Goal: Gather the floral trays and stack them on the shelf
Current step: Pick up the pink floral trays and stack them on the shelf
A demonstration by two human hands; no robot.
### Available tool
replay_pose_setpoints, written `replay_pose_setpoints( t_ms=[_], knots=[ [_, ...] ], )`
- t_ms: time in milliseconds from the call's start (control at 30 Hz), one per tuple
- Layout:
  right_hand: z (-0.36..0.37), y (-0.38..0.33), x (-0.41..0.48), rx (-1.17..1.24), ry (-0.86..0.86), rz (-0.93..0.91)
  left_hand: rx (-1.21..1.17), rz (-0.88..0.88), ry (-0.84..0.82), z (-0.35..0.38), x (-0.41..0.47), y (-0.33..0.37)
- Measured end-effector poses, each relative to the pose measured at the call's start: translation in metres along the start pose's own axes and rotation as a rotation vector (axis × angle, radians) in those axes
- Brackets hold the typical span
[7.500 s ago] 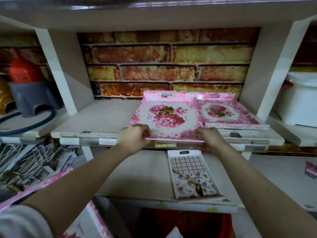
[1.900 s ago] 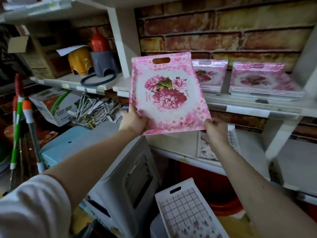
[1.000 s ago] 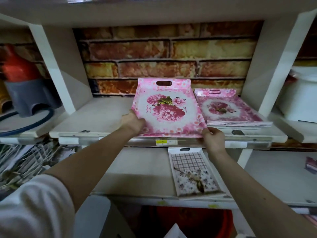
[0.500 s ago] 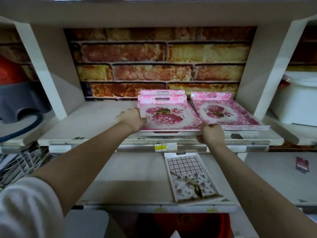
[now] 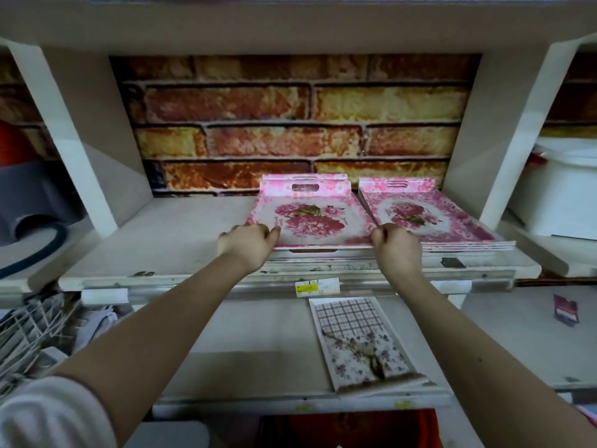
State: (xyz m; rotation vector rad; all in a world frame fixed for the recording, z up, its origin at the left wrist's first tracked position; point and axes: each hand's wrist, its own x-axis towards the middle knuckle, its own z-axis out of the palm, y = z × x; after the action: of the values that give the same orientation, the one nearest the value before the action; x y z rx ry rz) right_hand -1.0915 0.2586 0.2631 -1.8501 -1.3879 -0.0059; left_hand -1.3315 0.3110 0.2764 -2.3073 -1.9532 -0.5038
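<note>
A pink floral tray lies flat on top of a small stack of like trays on the middle shelf. My left hand grips its front left corner. My right hand grips its front right corner. Right beside it a second stack of pink floral trays sits against the right upright. The trays' handle cut-outs face the brick wall.
A white tray with a grid and small flowers lies on the lower shelf. White uprights bound the bay. A grey holder with a blue hose is left, a white container right, wire racks lower left.
The tray was held up and tilted a second ago; it now lies flat on the left stack, pushed further back. Both hands have stayed at its front corners.
</note>
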Motion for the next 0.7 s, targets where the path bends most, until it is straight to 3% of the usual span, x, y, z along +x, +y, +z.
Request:
replay_pose_setpoints(
  t_ms=[167,533,700],
  knots=[
    [0.006,-0.001,0.016,0.046,-0.108,-0.034,-0.047,0.026,0.081,0.005,0.011,-0.005],
    [0.030,-0.002,0.026,-0.160,-0.129,-0.027,-0.081,0.029,-0.008,0.032,0.036,-0.009],
    [0.044,0.009,0.022,-0.157,-0.112,0.000,-0.018,0.026,0.073,0.052,0.035,-0.007]
  ],
)
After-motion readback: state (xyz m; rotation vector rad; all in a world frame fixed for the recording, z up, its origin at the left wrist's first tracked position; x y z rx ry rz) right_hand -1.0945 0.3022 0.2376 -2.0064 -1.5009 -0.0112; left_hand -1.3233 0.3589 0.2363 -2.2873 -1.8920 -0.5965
